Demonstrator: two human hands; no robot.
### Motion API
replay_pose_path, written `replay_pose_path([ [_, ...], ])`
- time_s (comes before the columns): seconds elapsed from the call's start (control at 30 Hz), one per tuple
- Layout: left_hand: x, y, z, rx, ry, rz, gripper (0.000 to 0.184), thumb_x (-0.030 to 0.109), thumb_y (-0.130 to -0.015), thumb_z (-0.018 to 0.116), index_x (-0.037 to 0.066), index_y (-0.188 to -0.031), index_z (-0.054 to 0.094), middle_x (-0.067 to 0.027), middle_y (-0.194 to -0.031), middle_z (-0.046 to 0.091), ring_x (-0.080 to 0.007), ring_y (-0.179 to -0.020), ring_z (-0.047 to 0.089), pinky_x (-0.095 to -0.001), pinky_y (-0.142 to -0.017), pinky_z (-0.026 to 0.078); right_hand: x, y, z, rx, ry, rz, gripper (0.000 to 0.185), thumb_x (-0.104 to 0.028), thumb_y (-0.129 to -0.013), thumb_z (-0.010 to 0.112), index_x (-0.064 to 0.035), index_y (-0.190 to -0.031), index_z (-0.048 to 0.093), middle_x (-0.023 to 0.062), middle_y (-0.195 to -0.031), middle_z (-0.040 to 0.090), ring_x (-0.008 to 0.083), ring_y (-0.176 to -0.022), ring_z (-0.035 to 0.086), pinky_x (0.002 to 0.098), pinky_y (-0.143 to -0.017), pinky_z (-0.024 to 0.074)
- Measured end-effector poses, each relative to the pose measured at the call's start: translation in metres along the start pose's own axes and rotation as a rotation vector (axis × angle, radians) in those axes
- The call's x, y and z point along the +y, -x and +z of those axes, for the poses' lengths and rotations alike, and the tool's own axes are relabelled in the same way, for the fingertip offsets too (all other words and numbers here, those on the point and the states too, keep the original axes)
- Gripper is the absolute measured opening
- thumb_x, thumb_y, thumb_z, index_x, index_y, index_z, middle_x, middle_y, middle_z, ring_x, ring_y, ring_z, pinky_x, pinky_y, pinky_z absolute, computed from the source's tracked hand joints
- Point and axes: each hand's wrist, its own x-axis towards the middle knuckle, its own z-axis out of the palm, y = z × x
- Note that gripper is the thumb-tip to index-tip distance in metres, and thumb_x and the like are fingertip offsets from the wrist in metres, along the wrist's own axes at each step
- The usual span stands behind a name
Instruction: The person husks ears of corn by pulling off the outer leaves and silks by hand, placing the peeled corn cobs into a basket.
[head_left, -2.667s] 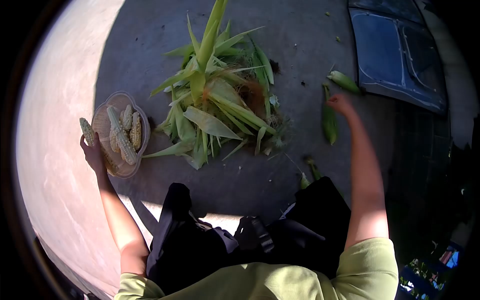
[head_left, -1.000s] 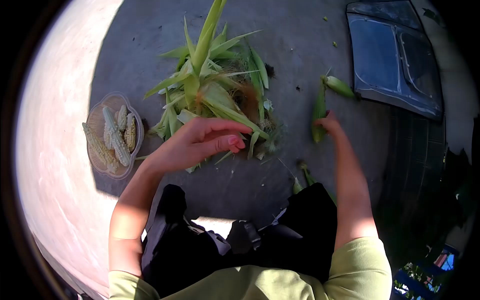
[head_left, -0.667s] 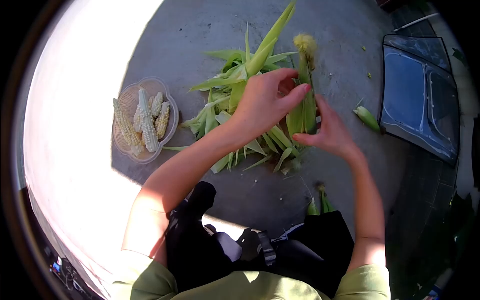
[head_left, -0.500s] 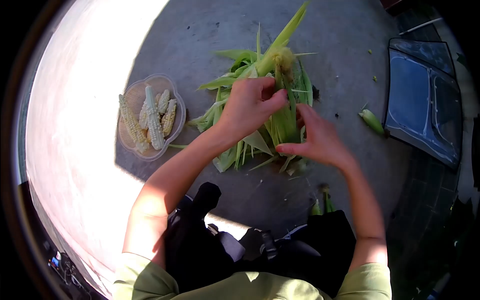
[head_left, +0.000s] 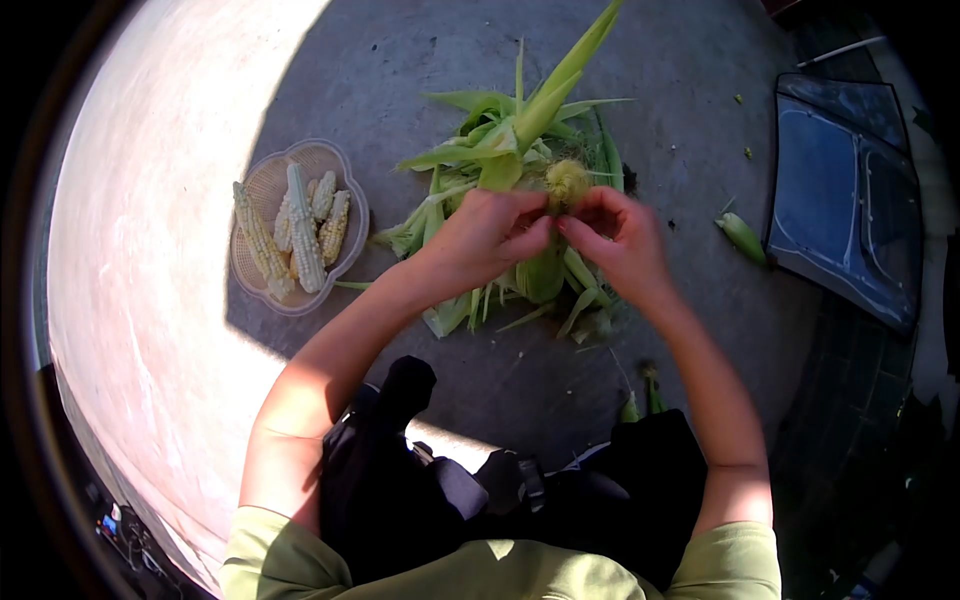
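Nearest are the person's bent legs in loose black cloth trousers [head_left: 640,480], just short of the loose heap of pale-green, leafy corn husks [head_left: 490,150] on the grey concrete floor [head_left: 720,340]; a slim green corn ear [head_left: 630,408] and a green stalk end [head_left: 652,390] show beside the right knee, on the heap's near right. Over the heap's near part, both bare hands meet at a green, husk-wrapped corn ear [head_left: 543,272] with a tuft of yellowish silk [head_left: 567,180] at its far end. Its long axis runs away from the body, the silk end slightly to the right; the rest lies on the body's side of the fingers. The left hand [head_left: 490,230] and right hand [head_left: 620,240] flank that end about equally near, thumbs and fingers curled together, pinching the husk just below the silk; which leaves each grips is hidden. Left of the heap, a pale, scalloped plastic basket [head_left: 268,178] holds bare whitish-yellow cobs [head_left: 304,235]. Well right of it lies a short green ear [head_left: 741,237], and beyond, a dark-framed, blue-grey panel [head_left: 847,200].
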Motion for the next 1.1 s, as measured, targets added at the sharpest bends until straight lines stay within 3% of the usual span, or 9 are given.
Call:
replay_pose_path([
  [0.3,-0.017,0.0,0.016,0.104,-0.164,0.058,0.013,0.01,-0.074,0.059,-0.003,-0.075,0.058,-0.0094,-0.053,0.05,-0.0069,-0.049,0.045,-0.026,-0.047,0.04,0.017,0.001,0.009,0.059,0.168,-0.185,0.017,-0.011,-0.072,0.066,-0.0004,-0.081,0.056,0.0027,-0.069,0.058,0.0086,-0.06,0.054,0.0245,-0.056,0.0442],
  [0.4,-0.017,0.0,0.025,0.196,-0.125,0.063,0.014,0.011,-0.072,0.06,-0.003,-0.07,0.058,-0.0085,-0.05,0.048,-0.0071,-0.046,0.044,-0.026,-0.045,0.039,0.021,0.0,0.008,0.077,0.16,-0.186,0.017,-0.012,-0.07,0.065,-0.001,-0.08,0.056,0.0016,-0.066,0.055,0.0088,-0.059,0.052,0.0246,-0.055,0.0428],
  [0.5,-0.014,-0.001,0.025,0.191,-0.086,0.028,0.016,0.011,-0.072,0.059,-0.003,-0.066,0.058,-0.0081,-0.048,0.047,-0.0063,-0.045,0.043,-0.0254,-0.044,0.038,0.029,-0.003,0.006,0.036,0.03,-0.138,0.016,-0.011,-0.07,0.064,-0.0015,-0.081,0.056,0.001,-0.064,0.053,0.0086,-0.058,0.05,0.0241,-0.054,0.0415],
  [0.73,-0.024,-0.004,0.027,0.165,-0.02,-0.093,0.017,0.012,-0.072,0.059,-0.004,-0.067,0.057,-0.0055,-0.049,0.047,-0.0058,-0.048,0.043,-0.0253,-0.045,0.037,0.035,-0.005,0.006,0.018,0.054,-0.15,0.017,-0.01,-0.07,0.063,-0.0024,-0.084,0.057,0.0002,-0.064,0.054,0.0066,-0.058,0.048,0.0238,-0.054,0.0403],
  [0.83,-0.028,-0.006,0.023,0.133,0.035,-0.177,0.016,0.011,-0.073,0.058,-0.005,-0.07,0.058,-0.0061,-0.051,0.049,-0.006,-0.05,0.044,-0.0253,-0.047,0.038,0.036,-0.005,0.007,0.001,0.016,-0.117,0.017,-0.011,-0.074,0.065,-0.0022,-0.087,0.058,-0.0009,-0.068,0.056,0.0057,-0.061,0.049,0.0234,-0.056,0.0411],
  [0.9,-0.028,-0.004,0.017,0.045,-0.037,-0.104,0.015,0.01,-0.074,0.058,-0.005,-0.072,0.058,-0.0072,-0.053,0.051,-0.0057,-0.052,0.045,-0.0253,-0.049,0.039,0.036,-0.003,0.007,-0.094,-0.213,0.034,0.019,-0.014,-0.079,0.065,-0.0014,-0.092,0.058,-0.0015,-0.074,0.058,0.0049,-0.066,0.051,0.0219,-0.059,0.0422],
  [1.0,-0.032,-0.002,0.023,0.039,-0.078,-0.063,0.015,0.01,-0.074,0.057,-0.005,-0.074,0.059,-0.0071,-0.053,0.05,-0.0052,-0.053,0.045,-0.0257,-0.049,0.04,0.039,-0.003,0.01,-0.075,-0.201,0.08,0.021,-0.016,-0.082,0.065,-0.0007,-0.095,0.059,-0.0017,-0.079,0.059,0.0045,-0.07,0.053,0.0201,-0.062,0.0428],
  [1.1,-0.028,-0.001,0.024,0.054,-0.054,-0.069,0.015,0.01,-0.074,0.058,-0.005,-0.074,0.058,-0.0065,-0.053,0.05,-0.0055,-0.053,0.047,-0.0252,-0.049,0.041,0.046,-0.001,0.013,-0.035,-0.199,-0.048,0.021,-0.014,-0.082,0.064,-0.0005,-0.097,0.059,-0.0012,-0.079,0.06,0.0039,-0.069,0.052,0.02,-0.062,0.0427],
])
